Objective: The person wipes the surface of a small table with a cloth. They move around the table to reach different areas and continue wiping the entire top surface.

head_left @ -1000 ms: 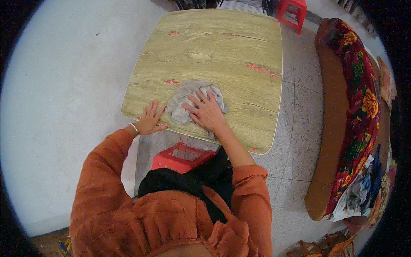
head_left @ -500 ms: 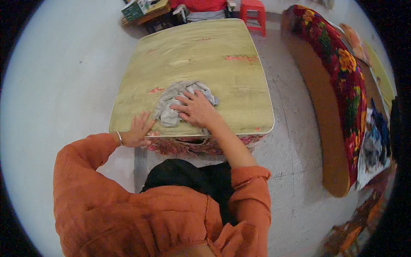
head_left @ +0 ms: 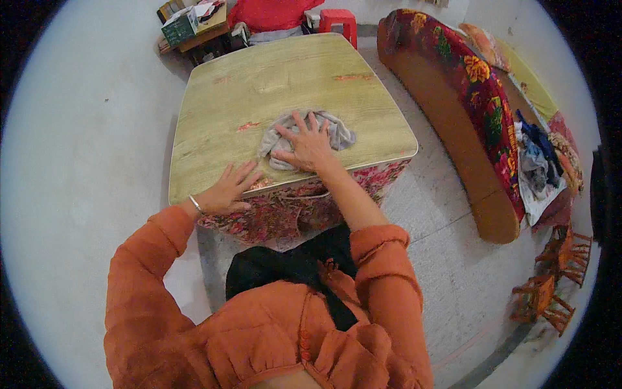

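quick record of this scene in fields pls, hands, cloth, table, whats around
left hand: left hand flat on the near edge of the table, fingers spread, holds nothing
right hand: right hand pressed flat on the grey cloth
cloth: grey cloth bunched on the tabletop, near the front edge
table: wooden table, pale top with worn red patches
around: floral sofa at right, red stool behind the table, small wooden chairs at lower right

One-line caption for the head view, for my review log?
Right hand pressed flat on a grey cloth on a worn wooden table, left hand braced flat at the near edge.
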The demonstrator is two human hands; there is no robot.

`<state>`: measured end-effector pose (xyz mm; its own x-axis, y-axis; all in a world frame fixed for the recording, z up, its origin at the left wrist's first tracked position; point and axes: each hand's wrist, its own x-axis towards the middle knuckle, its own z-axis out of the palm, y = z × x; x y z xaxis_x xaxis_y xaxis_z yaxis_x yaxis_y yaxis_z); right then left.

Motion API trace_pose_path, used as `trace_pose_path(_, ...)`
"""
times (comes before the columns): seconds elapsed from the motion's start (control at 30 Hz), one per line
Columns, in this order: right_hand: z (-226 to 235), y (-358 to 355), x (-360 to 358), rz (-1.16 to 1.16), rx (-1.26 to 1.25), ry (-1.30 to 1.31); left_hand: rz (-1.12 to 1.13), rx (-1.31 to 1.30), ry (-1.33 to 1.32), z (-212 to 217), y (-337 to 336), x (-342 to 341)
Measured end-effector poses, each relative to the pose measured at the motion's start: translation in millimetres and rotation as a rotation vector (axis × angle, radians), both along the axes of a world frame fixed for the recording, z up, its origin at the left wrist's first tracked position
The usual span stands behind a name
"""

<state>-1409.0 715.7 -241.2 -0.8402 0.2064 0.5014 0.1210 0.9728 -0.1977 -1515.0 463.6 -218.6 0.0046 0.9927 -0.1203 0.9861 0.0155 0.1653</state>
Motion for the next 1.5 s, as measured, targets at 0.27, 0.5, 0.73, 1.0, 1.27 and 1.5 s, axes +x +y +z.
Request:
trace_pose_path(0.27,-23,42,11,-0.127,0.044,-0.115,0.338,0.085,0.145,-11,-73,-22)
trace_pose_path(0.5,-29,131,41,-0.420,0.088,0.032,0.389,0.157,0.282,-31,-76,-26)
trace_pose_path(0.73,-28,80,46,-0.221,0.067,-0.022,0.435,0.085,0.322,-30,-78,-27)
trace_pose_path(1.0,-19,85,52,-0.210,0.092,-0.072,0.447,0.124,0.280,-30,-74,-25)
trace_pose_path(1.27,-14,83,52,-0.205,0.111,-0.143,0.473,0.110,0.302,-35,-78,-23)
trace_pose_path(1.5,-21,85,46,-0.245,0.141,-0.184,0.472,0.135,0.371,-40,-77,-30)
